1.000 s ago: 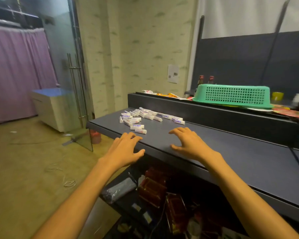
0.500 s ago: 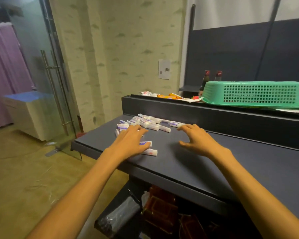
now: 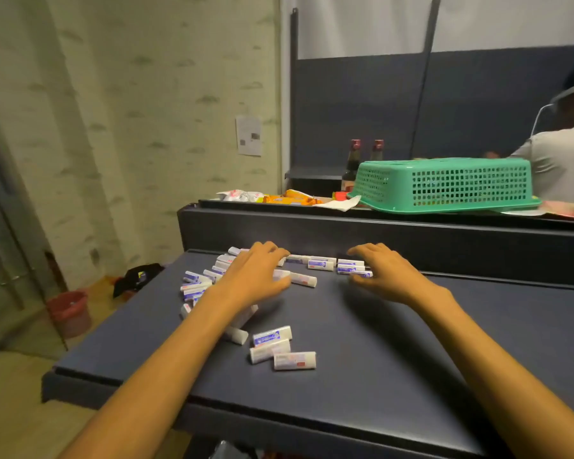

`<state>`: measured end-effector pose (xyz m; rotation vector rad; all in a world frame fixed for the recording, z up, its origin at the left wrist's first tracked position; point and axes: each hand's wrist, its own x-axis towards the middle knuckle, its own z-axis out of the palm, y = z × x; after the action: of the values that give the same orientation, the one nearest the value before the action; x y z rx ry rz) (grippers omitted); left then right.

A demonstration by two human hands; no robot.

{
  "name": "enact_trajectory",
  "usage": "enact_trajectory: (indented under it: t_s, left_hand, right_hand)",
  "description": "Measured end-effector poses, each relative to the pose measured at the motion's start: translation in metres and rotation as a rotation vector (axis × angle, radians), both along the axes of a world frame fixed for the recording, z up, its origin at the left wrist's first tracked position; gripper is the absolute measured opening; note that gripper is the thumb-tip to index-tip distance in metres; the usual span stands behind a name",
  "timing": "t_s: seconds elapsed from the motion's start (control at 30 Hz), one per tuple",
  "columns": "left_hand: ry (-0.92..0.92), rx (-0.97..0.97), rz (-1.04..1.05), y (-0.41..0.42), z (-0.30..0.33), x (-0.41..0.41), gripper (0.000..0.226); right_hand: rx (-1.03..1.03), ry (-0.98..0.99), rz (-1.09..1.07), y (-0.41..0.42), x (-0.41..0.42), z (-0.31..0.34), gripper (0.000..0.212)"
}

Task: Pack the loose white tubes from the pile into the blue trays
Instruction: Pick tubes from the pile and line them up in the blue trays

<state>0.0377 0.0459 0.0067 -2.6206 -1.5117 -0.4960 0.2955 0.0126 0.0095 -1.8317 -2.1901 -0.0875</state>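
Observation:
Several loose white tubes (image 3: 322, 264) with blue and red print lie scattered on the dark blue-grey counter (image 3: 362, 359), spread along its back wall and left side. Three more tubes (image 3: 279, 348) lie nearer me. My left hand (image 3: 257, 276) hovers palm down over the middle of the pile, fingers spread, covering some tubes. My right hand (image 3: 383, 273) rests at the right end of the row, fingertips touching the last tubes. Neither hand holds anything. No blue tray is in view.
An upturned green plastic basket (image 3: 444, 185) sits on the raised ledge behind the counter, with snack wrappers (image 3: 289, 197) and two bottles (image 3: 353, 164) beside it. A person in a grey shirt (image 3: 564, 160) is at far right. A red bucket (image 3: 70, 313) stands on the floor at left.
Both hands have reached forward over the pile of tubes, the view has moved closer to the counter and swung right, and a few tubes now lie nearer the front.

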Motion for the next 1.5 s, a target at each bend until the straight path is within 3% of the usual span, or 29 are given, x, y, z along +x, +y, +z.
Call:
enact_trajectory:
  t_s: [0.43, 0.63, 0.9, 1.1, 1.33, 1.5]
  left_hand:
    - [0.029, -0.114, -0.287, 0.079, -0.013, 0.047, 0.048]
    - [0.036, -0.172, -0.313, 0.086, -0.012, 0.071, 0.028]
    - [0.088, -0.242, -0.196, 0.087, -0.011, 0.085, 0.031]
    - [-0.044, -0.222, -0.185, 0.08, -0.017, 0.076, 0.023]
    - [-0.253, -0.194, -0.264, 0.063, 0.001, 0.06, 0.033]
    - [-0.493, -0.267, -0.273, 0.047, 0.004, 0.044, 0.029]
  right_hand:
    - [-0.013, 0.026, -0.192, 0.012, 0.008, -0.002, 0.05]
    - [-0.006, 0.029, -0.227, 0.005, 0.034, -0.001, 0.049]
    - [-0.012, 0.055, -0.19, 0.005, 0.051, -0.006, 0.047]
    - [-0.028, 0.077, -0.161, 0.005, 0.05, -0.01, 0.047]
    - [-0.055, 0.051, -0.135, 0.008, 0.041, -0.01, 0.043]
    - [-0.082, 0.034, -0.124, 0.014, 0.036, -0.01, 0.038]
